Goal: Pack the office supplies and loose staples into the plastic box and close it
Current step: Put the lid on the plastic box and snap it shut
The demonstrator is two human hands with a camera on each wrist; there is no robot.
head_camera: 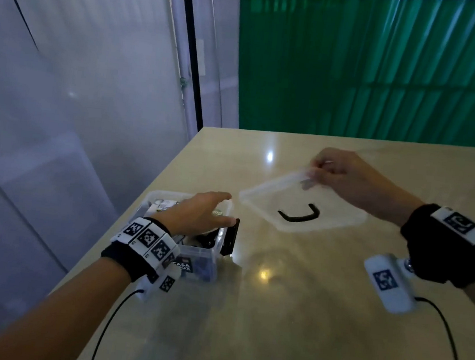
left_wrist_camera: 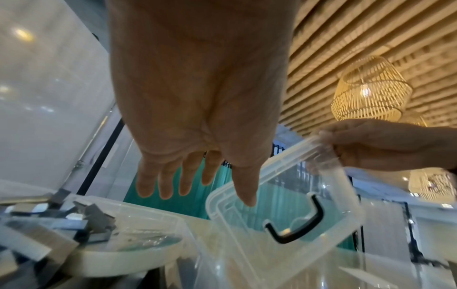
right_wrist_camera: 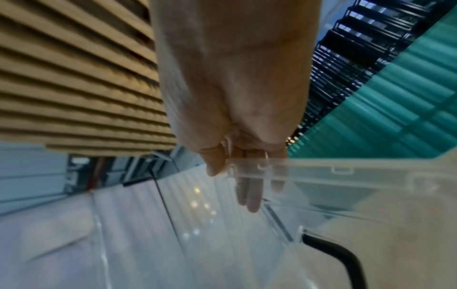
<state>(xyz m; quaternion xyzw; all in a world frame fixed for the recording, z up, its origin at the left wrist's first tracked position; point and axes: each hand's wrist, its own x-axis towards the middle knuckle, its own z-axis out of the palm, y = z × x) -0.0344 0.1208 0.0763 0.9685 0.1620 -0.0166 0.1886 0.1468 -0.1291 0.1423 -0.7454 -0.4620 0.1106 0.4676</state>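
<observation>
The table (head_camera: 305, 304) carries an open clear box (head_camera: 202, 256), packed with staples (left_wrist_camera: 49, 221) and other supplies, directly beneath the flat, relaxed left hand (head_camera: 197, 213). The right hand (head_camera: 345, 176) pinches the far edge of the tilted lid (head_camera: 292, 203), whose black handle (head_camera: 300, 214) lies below its fingers.
</observation>
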